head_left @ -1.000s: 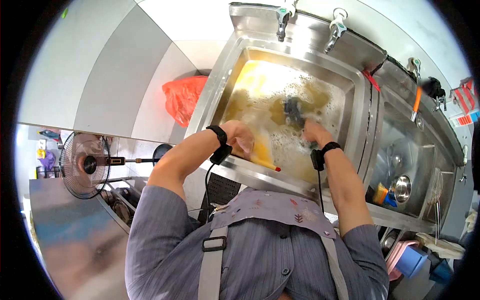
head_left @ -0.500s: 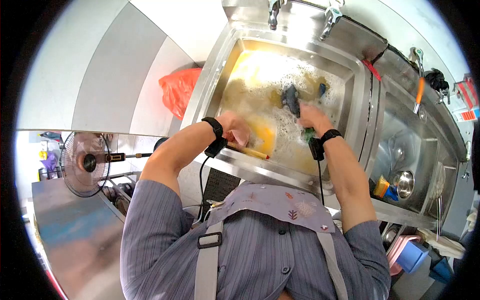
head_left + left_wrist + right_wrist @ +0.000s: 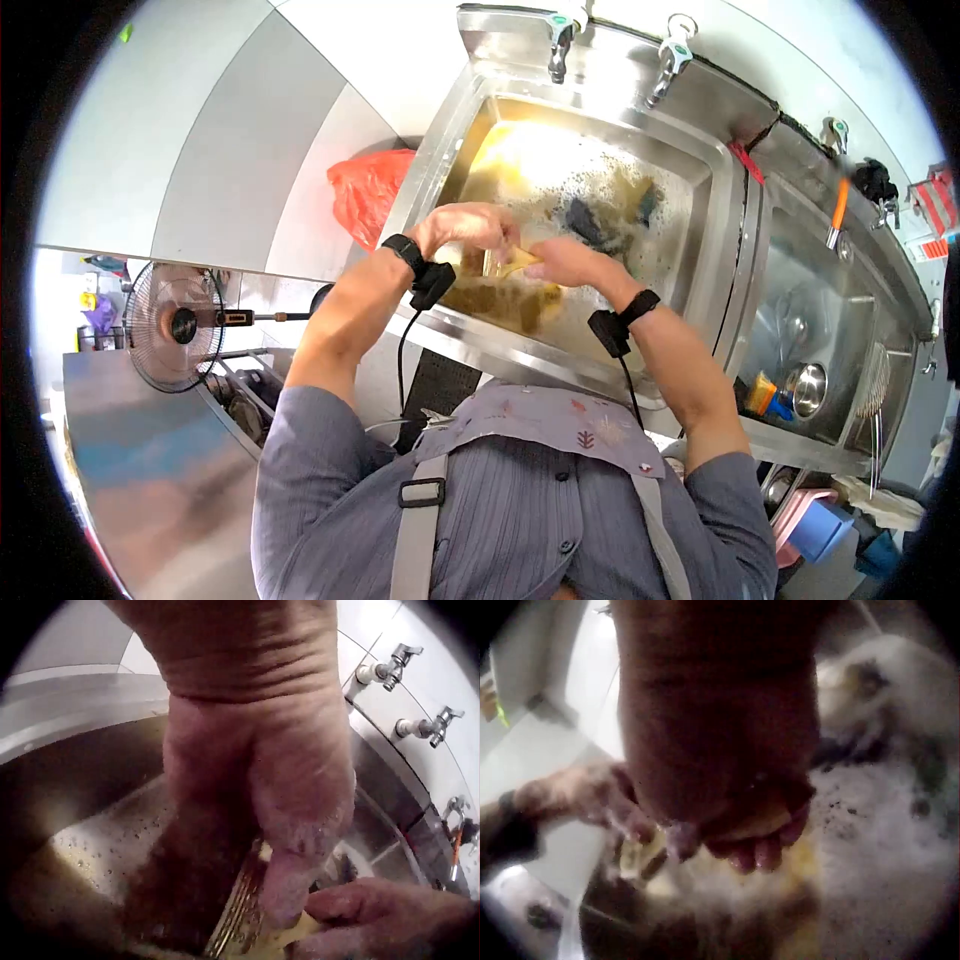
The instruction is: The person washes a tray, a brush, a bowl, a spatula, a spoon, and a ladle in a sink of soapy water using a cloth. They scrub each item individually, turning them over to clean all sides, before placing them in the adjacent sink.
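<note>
Both hands meet over the left half of a sink (image 3: 706,270) of cloudy, foamy water. My left hand (image 3: 465,227) reaches down with its fingers round a ribbed, shiny yellowish item (image 3: 237,904); its exact kind I cannot tell. My right hand (image 3: 572,263) holds a soft yellow pad (image 3: 759,825) in its curled fingers, against the ribbed item. Wet foam coats the left thumb in the left wrist view. Behind the right hand, dark blue lumps (image 3: 588,222) lie in the water.
Taps (image 3: 673,62) stand at the sink's back edge. A red plastic bag (image 3: 368,198) hangs at the left. The second basin (image 3: 800,260) on the right holds a metal bowl (image 3: 806,388) and a yellow-and-blue brush (image 3: 764,394). A fan (image 3: 178,325) stands at far left.
My right hand has left the dark blue lump and come left to my left hand, now with the yellow pad. My left hand has risen from the near edge; the red-tipped yellow stick no longer shows.
</note>
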`<state>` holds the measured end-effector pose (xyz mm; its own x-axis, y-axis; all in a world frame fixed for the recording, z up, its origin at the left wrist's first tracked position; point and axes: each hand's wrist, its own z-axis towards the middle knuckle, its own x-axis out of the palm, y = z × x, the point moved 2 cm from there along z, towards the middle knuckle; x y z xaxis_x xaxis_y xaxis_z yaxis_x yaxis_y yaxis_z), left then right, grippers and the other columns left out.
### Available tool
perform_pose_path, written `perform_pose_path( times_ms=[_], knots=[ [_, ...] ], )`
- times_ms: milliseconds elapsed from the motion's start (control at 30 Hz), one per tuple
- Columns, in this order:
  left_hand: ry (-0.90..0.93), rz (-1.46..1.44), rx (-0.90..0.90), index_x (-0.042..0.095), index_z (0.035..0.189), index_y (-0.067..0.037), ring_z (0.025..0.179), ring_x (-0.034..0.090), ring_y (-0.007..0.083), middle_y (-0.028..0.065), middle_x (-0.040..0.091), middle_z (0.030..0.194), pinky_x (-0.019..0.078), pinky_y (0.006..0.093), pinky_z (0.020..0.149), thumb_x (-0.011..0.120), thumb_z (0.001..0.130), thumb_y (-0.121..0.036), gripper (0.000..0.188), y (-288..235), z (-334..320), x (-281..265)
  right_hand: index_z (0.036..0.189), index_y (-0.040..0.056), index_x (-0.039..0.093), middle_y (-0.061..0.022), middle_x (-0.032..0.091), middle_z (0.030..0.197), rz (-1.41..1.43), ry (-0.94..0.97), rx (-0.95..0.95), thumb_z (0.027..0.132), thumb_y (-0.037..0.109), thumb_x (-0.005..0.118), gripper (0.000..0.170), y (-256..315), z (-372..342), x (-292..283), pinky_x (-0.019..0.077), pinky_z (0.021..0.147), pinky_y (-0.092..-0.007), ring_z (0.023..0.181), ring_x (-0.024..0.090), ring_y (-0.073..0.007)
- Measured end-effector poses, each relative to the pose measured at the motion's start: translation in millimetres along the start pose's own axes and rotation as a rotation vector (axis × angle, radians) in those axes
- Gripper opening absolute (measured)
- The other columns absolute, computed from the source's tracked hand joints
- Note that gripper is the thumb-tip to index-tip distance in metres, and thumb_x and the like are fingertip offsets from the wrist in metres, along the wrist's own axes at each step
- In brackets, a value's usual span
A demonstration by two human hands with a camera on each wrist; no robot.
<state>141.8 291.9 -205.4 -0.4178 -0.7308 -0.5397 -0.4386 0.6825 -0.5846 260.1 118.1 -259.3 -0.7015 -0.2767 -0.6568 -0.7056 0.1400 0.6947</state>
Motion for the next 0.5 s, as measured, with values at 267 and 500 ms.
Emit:
perform_pose_path(
  times_ms=[267,500],
  knots=[
    [-0.288,-1.178,-0.085,0.065,0.13,-0.001,0.111,0.068,0.0302,0.0195,0.07,0.12,0.0557,0.0418,0.096,0.076,0.093,-0.041,0.056,51,50,11,0.092,-0.0037,0.06,-0.0128,0.061,0.077,0.415,-0.479,0.245,0.097,0.038,0.058,0.042,-26,-12,1,0.0479,0.069,-0.0426,0.073,0.061,-0.0255],
    [-0.371,-1.336,0.102,0.057,0.129,0.008,0.1,0.073,0.0302,0.0222,0.07,0.116,0.0616,0.0402,0.086,0.066,0.103,-0.025,0.043,15,99,50,0.109,0.0,0.065,-0.0139,0.068,0.093,0.431,-0.564,0.129,0.098,0.033,0.061,0.035,-26,11,29,0.0554,0.075,-0.0441,0.089,0.067,-0.0268]
  ],
)
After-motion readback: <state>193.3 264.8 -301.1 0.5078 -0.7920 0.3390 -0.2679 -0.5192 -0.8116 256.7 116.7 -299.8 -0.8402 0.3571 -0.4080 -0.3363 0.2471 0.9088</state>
